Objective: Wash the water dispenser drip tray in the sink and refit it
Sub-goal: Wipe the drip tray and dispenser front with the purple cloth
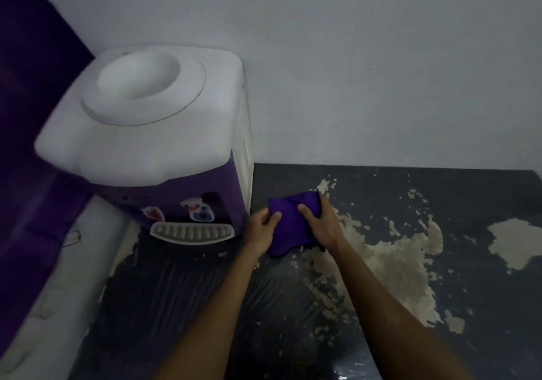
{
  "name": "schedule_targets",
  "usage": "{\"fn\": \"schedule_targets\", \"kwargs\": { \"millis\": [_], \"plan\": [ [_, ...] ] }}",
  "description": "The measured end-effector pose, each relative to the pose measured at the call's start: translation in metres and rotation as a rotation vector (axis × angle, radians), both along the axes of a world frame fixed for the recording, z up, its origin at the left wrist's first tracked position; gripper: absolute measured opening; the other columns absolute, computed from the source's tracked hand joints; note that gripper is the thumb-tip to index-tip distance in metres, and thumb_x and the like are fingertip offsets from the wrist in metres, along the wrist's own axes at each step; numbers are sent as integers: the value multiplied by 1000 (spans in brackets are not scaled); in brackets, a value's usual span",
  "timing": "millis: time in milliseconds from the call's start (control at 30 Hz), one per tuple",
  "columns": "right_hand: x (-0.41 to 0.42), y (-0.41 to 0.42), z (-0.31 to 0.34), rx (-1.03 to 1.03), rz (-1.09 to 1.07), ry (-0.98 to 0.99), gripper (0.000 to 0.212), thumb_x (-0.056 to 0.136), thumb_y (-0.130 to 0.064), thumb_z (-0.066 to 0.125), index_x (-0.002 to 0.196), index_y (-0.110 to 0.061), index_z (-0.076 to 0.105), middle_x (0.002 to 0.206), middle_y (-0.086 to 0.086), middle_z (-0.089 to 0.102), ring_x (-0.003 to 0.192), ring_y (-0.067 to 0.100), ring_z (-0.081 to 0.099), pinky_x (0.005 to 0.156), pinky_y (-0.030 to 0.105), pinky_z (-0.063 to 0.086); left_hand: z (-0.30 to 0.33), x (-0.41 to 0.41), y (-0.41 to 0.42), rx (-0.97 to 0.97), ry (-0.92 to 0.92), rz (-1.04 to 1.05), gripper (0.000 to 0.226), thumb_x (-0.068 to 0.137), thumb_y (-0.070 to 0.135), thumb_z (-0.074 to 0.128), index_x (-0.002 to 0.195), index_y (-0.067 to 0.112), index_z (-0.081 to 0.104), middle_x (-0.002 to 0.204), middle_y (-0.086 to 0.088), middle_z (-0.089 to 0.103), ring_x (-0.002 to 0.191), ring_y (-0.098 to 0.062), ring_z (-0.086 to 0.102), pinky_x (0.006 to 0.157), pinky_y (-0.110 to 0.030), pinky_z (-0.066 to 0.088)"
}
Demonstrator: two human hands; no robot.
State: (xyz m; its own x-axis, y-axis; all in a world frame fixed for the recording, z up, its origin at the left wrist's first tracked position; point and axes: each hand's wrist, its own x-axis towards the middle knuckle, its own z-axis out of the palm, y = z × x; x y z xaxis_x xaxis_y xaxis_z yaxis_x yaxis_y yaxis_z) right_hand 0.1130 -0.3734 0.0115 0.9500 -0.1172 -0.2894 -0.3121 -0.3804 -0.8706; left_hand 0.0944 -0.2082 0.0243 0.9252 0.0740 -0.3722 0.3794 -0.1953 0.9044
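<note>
Hands meet over a purple cloth [289,227] just right of the water dispenser [152,133], which stands on a dark, worn counter [440,306] with pale patches where the surface has flaked. Left hand [262,227] pinches the cloth's near left edge, thumb on top and fingers curled under it; right hand [321,224] grips the cloth's right side, thumb pressed across the top and fingers wrapped round the far edge. Cloth looks bunched or folded between them, and whether it is touching the counter I cannot tell

Drip tray [192,233], white with a slotted grille, sits in its place at the foot of the dispenser's front, below the two taps [199,211], and well clear of both hands. No sink shows anywhere beside the dispenser

Judging from this, the tray is either back in its seat after washing or has not been taken out yet; the cloth in both hands leans toward drying or wiping at the tail end of the job, but that is only a guess. If the tray is already refitted, little is left beyond putting the cloth down. If not, the whole job of lifting it out, washing and refitting remains
</note>
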Motion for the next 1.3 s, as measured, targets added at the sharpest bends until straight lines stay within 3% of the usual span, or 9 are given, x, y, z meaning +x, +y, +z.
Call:
{"fn": "schedule_targets", "kwargs": {
  "millis": [133, 267, 367, 600, 700, 900, 967, 1067, 1300],
  "plan": [
    [-20, 14, 4, 116, 63, -18, 63, 92, -31, 69, 145, -18, 39, 140, 6, 49, 125, 24, 53, 103, 41, 50, -3, -25, 27, -36, 54, 16, 22, 91, 30, 62, 102, 10, 66, 104, -9, 71, 97, -24, 68, 87, -45, 55],
    [-38, 29, 7, 149, 194, -31, 55, 92, -17, 70, 141, -18, 44, 130, 2, 52, 103, 10, 59, 78, 15, 55, -2, -49, 51, -27, 63, 22, 35, 90, 17, 65, 122, 6, 57, 119, -7, 64, 102, -17, 61, 85, -28, 52],
    [-48, 43, 5, 165, 272, -4, 43, 89, -20, 74, 128, -23, 57, 120, 9, 63, 102, 22, 65, 87, 39, 59, 0, -63, 73, 5, 27, 80, 51, 89, 13, 65, 136, 9, 46, 120, -4, 57, 109, -15, 55, 89, -25, 45],
    [-61, 83, 11, 109, 488, 115, 45, 77, -26, 85, 118, -18, 69, 108, -3, 71, 103, 17, 67, 91, 25, 56, -1, -80, 125, 71, -68, -59, 30, 85, 12, 70, 111, 25, 63, 108, -2, 68, 98, -16, 64, 76, -16, 52],
    [-63, 98, 14, -63, 589, 65, 52, 77, -22, 85, 125, -13, 66, 115, -4, 66, 103, 12, 62, 85, 6, 46, -2, -85, 142, 109, -67, -116, 35, 82, 7, 72, 115, 16, 63, 102, 4, 66, 86, -6, 62, 70, -12, 52],
    [-62, 130, 15, -134, 583, 91, 35, 82, -26, 80, 114, -13, 72, 108, 7, 74, 99, 22, 68, 93, 33, 53, -3, -85, 178, 219, -107, -236, 31, 78, 14, 77, 108, 15, 68, 101, 1, 69, 83, -5, 63, 74, -17, 52],
    [-61, 138, 16, -118, 557, 83, 30, 84, -29, 78, 109, -14, 74, 102, 4, 74, 93, 19, 68, 87, 27, 54, -3, -82, 187, 250, -132, -235, 25, 76, 21, 79, 100, 14, 73, 97, 0, 70, 85, -11, 66, 80, -31, 56],
    [-64, 151, 18, -73, 508, 75, 24, 85, -26, 77, 105, -13, 74, 98, 2, 73, 87, 12, 65, 72, 9, 48, -2, -80, 200, 289, -194, -237, 22, 76, 15, 79, 95, 5, 76, 86, 13, 56, 77, 1, 59, 79, -22, 51],
    [-79, 178, 13, 47, 367, 58, 25, 85, -1, 73, 109, 1, 69, 100, 5, 65, 89, 12, 61, 69, 9, 49, -24, -84, 223, 142, -89, -240, 15, 78, 22, 77, 92, 20, 75, 95, 1, 72, 93, -17, 66, 85, -39, 55]
  ]
}}
